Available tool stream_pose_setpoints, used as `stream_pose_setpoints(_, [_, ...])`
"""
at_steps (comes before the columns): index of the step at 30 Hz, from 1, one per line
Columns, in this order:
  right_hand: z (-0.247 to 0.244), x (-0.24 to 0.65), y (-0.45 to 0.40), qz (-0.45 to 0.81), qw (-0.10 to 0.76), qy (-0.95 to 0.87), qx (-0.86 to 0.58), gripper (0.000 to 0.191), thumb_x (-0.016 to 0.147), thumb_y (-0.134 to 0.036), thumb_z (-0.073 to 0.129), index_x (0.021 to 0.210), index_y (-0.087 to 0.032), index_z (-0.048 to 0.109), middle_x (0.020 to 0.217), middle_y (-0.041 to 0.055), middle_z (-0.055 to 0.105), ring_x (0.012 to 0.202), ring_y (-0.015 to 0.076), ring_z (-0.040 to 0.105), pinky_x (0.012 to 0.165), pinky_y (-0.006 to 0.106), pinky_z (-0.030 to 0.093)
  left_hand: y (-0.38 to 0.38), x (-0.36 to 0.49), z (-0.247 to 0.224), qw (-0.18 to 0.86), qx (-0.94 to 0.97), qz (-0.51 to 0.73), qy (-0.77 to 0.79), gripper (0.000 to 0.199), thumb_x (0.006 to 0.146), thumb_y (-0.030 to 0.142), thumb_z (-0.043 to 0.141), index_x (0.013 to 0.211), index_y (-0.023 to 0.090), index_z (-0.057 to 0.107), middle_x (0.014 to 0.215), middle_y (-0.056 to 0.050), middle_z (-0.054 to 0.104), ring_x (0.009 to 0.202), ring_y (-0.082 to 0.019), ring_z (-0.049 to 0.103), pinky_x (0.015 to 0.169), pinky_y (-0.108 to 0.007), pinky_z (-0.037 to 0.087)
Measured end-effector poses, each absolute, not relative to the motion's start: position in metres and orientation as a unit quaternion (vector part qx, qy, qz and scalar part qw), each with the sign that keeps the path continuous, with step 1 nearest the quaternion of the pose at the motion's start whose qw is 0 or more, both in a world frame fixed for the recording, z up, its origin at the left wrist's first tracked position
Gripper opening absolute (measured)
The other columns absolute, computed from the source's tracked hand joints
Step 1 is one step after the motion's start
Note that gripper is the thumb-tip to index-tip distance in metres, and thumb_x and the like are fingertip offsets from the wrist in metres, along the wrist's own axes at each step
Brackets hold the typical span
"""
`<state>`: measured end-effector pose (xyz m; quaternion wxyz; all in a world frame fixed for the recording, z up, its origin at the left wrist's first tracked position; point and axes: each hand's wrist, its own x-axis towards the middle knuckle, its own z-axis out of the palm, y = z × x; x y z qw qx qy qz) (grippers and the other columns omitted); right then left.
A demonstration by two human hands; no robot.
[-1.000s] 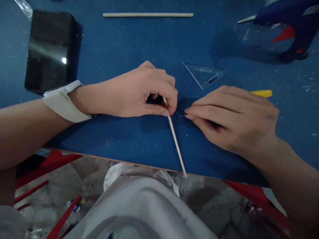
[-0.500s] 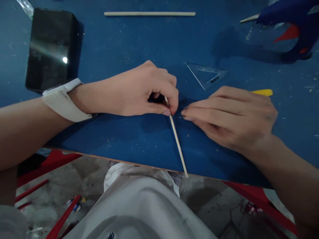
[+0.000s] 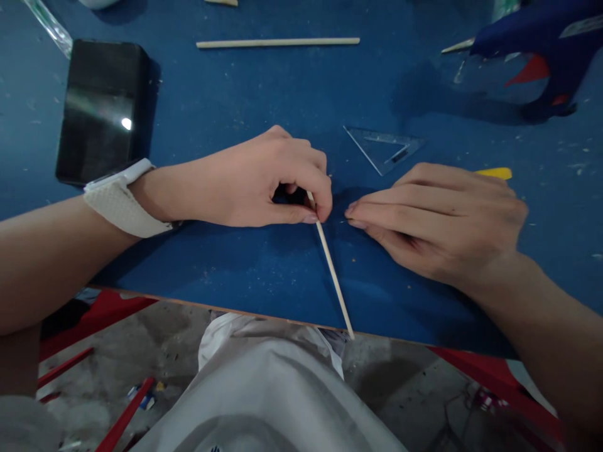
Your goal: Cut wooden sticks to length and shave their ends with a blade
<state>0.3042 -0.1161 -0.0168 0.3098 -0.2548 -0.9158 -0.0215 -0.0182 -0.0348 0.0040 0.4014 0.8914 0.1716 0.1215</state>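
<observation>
My left hand [image 3: 277,179], a white-strapped watch [image 3: 125,201] on its wrist, pinches a thin pale wooden stick [image 3: 333,276] between thumb and forefinger. The stick slants toward me, its near end reaching just past the table's front edge. To its right, my right hand [image 3: 438,220] is closed, fingertips pressed to the thumb close to the stick but apart from it. A tiny pale sliver shows at these fingertips; what they grip is too small to make out. Behind the right hand pokes out a yellow end [image 3: 494,173] of something mostly hidden.
On the blue table [image 3: 235,263] a second wooden stick [image 3: 277,43] lies across the back. A clear set square [image 3: 384,149] sits beyond my hands. At right is a blue glue gun [image 3: 541,56] with a red trigger, at left a black box-like object [image 3: 101,113].
The view has shifted slightly, so things at the back sit lower and more shows there. Both hands keep their pinches, and the stick stays in my left hand at nearly the same slant.
</observation>
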Motion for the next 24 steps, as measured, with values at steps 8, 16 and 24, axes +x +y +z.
stream_pose_setpoints(8, [-0.016,0.303,-0.120,-0.022,0.288,-0.918,-0.272,0.025,0.118,-0.012,0.087,0.130,-0.034,0.087,0.125,-0.0080,0.098,0.091,0.0209,0.084,0.078,0.041,0.069,-0.036,-0.019,0.003,0.395,0.892,0.132,0.178,0.019,0.123,0.045,0.080,0.112,0.038,0.094,0.116,0.001,0.096,0.107,-0.023,0.088,0.127,-0.043,0.060])
stream_pose_setpoints(16, [-0.013,0.294,-0.122,-0.029,0.298,-0.916,-0.266,0.022,0.116,-0.009,0.089,0.128,-0.028,0.086,0.120,-0.0054,0.099,0.086,0.0213,0.082,0.072,0.042,0.065,-0.038,-0.017,0.005,0.397,0.889,0.126,0.189,0.020,0.122,0.044,0.080,0.111,0.034,0.093,0.114,-0.002,0.096,0.106,-0.024,0.086,0.124,-0.043,0.061])
stream_pose_setpoints(24, [-0.010,0.295,-0.122,-0.020,0.294,-0.917,-0.268,0.021,0.117,-0.010,0.088,0.127,-0.029,0.089,0.119,-0.0057,0.099,0.081,0.0186,0.075,0.072,0.038,0.062,-0.036,-0.017,0.007,0.396,0.895,0.119,0.169,0.020,0.122,0.041,0.079,0.110,0.033,0.092,0.113,-0.001,0.095,0.104,-0.023,0.086,0.116,-0.043,0.059])
